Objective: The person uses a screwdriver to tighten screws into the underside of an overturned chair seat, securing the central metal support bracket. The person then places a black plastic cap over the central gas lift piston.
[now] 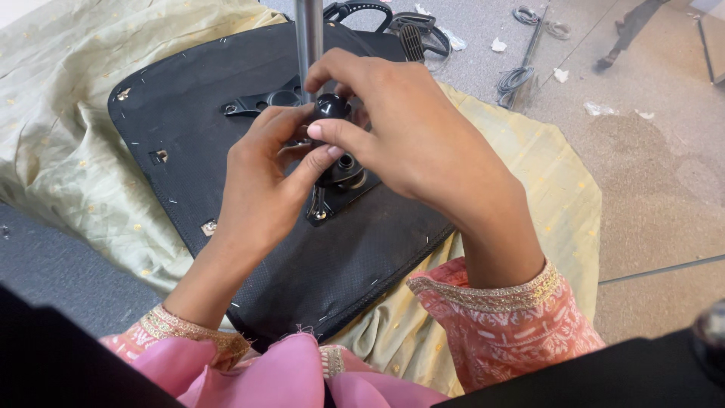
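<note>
Hands meet over the seat base (226,249): left hand (260,193) and right hand (411,140) both pinch a black knob (331,106) above the bracket (336,177). Knob looks unseated yet; bracket appears screwed down. Beyond, pole (308,38), cloth (68,128), floor (649,174).

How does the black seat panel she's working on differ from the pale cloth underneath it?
The black seat panel looks stiff and flat, with a metal plate and small fittings on it; the pale green-gold cloth is soft, wrinkled and dotted with small gold spots. The panel is smaller and lies on top; the cloth spreads wider beneath it. Both lie on the floor, under the left hand and right hand.
</note>
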